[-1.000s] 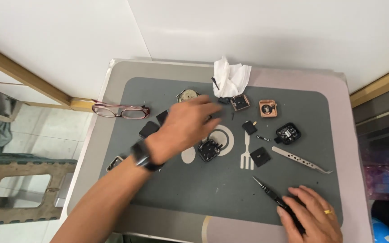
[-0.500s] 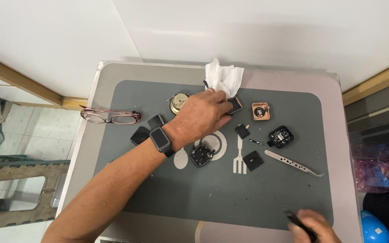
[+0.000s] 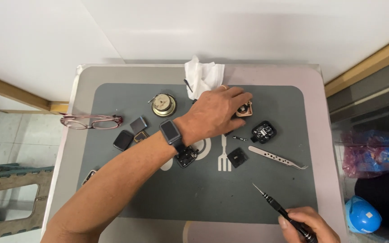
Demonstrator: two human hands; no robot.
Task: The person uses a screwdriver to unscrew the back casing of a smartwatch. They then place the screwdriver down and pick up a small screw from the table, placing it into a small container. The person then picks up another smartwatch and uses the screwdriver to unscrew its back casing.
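Left hand (image 3: 214, 114) lies palm-down, fingers loosely curled over the orange case (image 3: 245, 109); actual grip cannot be confirmed. Right hand (image 3: 309, 225) is closed around 1 screwdriver (image 3: 278, 209). Tweezers (image 3: 278, 157) lie between both hands.

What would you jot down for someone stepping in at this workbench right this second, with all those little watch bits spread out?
Left hand: stretched across the grey mat, fingertips on the small copper-coloured square part; whether it is gripped cannot be told.
Right hand: at the near edge, holding a black precision screwdriver, tip pointing up-left and off the mat.
Laid out: black square module, steel tweezers, small black square piece, round brass movement, white tissue, glasses at the left edge.
Done: parts lie separated on the mat.
Left: the copper part is not yet lifted; the screwdriver touches nothing.
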